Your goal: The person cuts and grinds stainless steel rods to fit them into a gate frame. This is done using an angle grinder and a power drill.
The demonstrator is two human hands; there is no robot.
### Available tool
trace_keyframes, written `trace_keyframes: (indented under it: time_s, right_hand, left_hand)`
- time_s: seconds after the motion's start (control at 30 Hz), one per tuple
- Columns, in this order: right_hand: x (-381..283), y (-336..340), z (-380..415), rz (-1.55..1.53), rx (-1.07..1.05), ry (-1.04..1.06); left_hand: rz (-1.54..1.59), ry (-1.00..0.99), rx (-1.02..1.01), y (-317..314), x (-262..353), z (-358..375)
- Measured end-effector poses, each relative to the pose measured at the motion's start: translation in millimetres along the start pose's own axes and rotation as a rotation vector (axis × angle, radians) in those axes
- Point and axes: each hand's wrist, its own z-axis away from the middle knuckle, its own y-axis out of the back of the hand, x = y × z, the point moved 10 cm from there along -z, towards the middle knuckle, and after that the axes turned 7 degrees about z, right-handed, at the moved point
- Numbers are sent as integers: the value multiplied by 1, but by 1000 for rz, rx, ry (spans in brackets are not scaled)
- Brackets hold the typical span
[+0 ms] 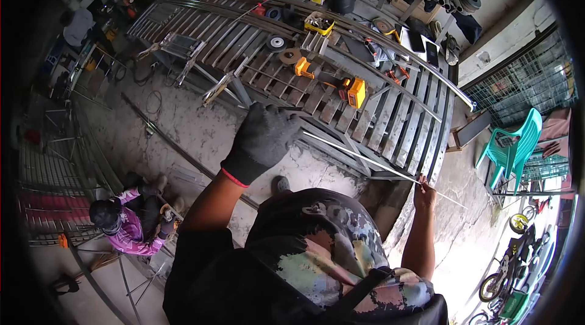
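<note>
Black glove [250,153] on, curling the left grip [265,134] near a white rod [365,158] (can't tell if holding), pinching it in the right grip [425,194] beside the slatted tabletop [379,128].

Daylight floods in from the lower right, strong enough to bleach the ground [466,243] beside the motorcycles [506,273] almost white. Over on the left it's gloomy, and the far clutter there goes too murky and soft to make out. A bright glint runs along the metal pipe [451,85], and the thin rod [365,158] shows as a pale line. The black sleeve [201,276] swallows its folds. Everything bows outward toward the edges, where rounded blackness closes off the corners.
</note>
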Motion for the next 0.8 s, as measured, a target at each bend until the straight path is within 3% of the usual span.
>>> trace_keyframes:
  time_s: [0.1,0.17,0.27,0.33,0.4,0.47,0.57,0.63,0.67,0.73,0.8]
  right_hand:
    - [24,-27,-25,37,-60,-44]
    - [38,-62,-16,188,-52,38]
    - [80,-119,2,326,-197,-72]
    - [106,-141,2,340,-98,-66]
    - [133,-165,-21,407,-356,-74]
    - [156,-188,-12,389,-198,-60]
    - [189,-207,-10,436,-323,-125]
    - [212,-228,30,978,-446,-74]
    - [226,-247,58,1317,-545,-30]
    - [275,-232,8,1974,-993,458]
    - [300,-311,145,2275,-949,921]
  left_hand:
    - [228,154,39,-14,-63,46]
    - [217,179,50,-14,-82,71]
    - [222,219,43,-29,-103,104]
    - [236,262,45,-35,-121,124]
    - [257,329,57,-37,-135,134]
    - [220,318,81,-48,-144,139]
    - [289,356,88,-52,-161,131]
    - [299,337,32,-56,-169,116]
    - [330,325,18,-61,-173,107]
    - [382,303,-4,-73,-184,88]
    - [316,227,-130,-77,-185,63]
